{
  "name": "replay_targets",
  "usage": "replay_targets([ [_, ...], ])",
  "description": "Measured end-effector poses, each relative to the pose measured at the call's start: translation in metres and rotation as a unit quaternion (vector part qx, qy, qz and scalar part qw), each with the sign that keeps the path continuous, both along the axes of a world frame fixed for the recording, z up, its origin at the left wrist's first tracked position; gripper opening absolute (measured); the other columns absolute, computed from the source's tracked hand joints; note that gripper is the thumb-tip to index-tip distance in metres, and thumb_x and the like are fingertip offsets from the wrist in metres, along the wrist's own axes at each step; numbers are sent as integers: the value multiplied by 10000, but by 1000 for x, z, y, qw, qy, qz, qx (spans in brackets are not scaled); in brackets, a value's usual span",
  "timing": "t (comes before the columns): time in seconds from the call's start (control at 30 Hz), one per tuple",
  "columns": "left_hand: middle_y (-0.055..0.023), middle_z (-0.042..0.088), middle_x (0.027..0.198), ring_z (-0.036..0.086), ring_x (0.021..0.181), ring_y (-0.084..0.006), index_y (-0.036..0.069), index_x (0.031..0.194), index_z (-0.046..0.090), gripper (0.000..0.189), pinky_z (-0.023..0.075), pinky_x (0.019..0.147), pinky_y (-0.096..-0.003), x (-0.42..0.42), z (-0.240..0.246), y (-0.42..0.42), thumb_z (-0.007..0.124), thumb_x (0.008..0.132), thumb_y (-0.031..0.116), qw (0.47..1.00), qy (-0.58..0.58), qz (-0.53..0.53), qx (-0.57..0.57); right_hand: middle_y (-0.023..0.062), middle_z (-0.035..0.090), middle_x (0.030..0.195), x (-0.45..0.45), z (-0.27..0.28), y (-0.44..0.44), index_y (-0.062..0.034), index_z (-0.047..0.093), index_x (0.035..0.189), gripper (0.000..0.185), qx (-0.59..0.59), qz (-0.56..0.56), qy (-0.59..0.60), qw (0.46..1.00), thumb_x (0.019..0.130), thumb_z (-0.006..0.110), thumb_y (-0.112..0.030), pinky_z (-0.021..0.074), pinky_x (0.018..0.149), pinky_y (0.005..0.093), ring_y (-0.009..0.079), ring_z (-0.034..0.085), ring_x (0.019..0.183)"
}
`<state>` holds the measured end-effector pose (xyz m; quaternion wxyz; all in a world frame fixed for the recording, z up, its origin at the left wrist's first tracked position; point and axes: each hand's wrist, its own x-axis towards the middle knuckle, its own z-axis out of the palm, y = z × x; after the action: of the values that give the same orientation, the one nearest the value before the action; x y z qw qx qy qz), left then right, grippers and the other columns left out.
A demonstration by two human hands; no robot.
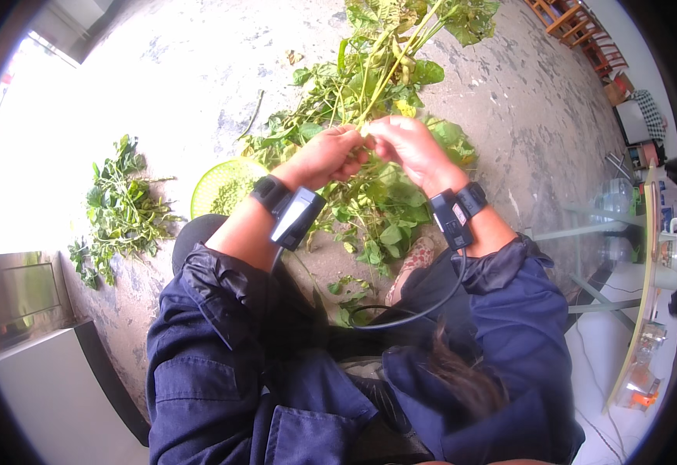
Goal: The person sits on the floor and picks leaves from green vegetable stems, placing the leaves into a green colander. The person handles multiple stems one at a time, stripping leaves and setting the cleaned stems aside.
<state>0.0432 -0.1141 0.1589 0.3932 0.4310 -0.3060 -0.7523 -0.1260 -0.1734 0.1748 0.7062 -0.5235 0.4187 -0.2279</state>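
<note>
My left hand (331,154) and my right hand (401,145) meet at the lower stems of a leafy bean plant (380,81), its pods and leaves pointing away from me. The fingers of both hands are closed around the stems; just what lies between the fingertips is hidden. Under and beyond the hands, cut bean plants (393,203) are heaped on the floor. A green perforated plastic basket (201,189), left of my left forearm and partly covered by it, holds green pods (231,195).
Another pile of bean plants (126,212) lies on the worn concrete floor (199,104) at the left. A pale cabinet-like box (53,383) stands at lower left. At right are a table edge (635,325), its metal legs and large clear plastic bottles (614,200). Wooden chairs (576,26) stand at upper right.
</note>
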Motion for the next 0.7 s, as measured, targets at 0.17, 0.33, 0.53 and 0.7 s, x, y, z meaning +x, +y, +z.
replay_targets([
  [0.17, 3, 485, 715, 343, 457, -51, 37, 988, 544, 169, 262, 390, -205, 2, 2, -2, 417, 934, 135, 999, -33, -15, 0, -16, 586, 709, -2, -2, -3, -84, 592, 791, 165, -37, 12, 9, 999, 881, 578, -221, 433, 562, 203, 61, 543, 612],
  [0.33, 27, 492, 684, 389, 472, -40, 30, 1074, 602, 235, 290, 414, -188, 16, 4, -3, 464, 932, 157, 991, -127, -13, -30, -13, 576, 729, -7, 0, -14, -89, 587, 799, 134, -12, 1, 40, 999, 867, 572, -203, 445, 603, 218, 84, 561, 652],
  [0.53, 58, 482, 574, 415, 487, -25, 41, 990, 686, 266, 327, 438, -205, 19, -3, -9, 591, 903, 274, 958, -271, 44, -80, 17, 592, 772, -13, 5, -22, -79, 595, 800, 151, 5, 30, 45, 999, 841, 555, -218, 446, 648, 233, 95, 548, 705],
  [0.7, -12, 624, 634, 544, 544, -99, 58, 891, 724, 247, 453, 542, -267, 9, -4, -10, 705, 804, 288, 894, -392, 80, -204, 21, 593, 790, -12, 5, -22, -73, 598, 787, 182, -2, 36, 40, 999, 855, 526, -226, 449, 641, 236, 99, 551, 708],
])
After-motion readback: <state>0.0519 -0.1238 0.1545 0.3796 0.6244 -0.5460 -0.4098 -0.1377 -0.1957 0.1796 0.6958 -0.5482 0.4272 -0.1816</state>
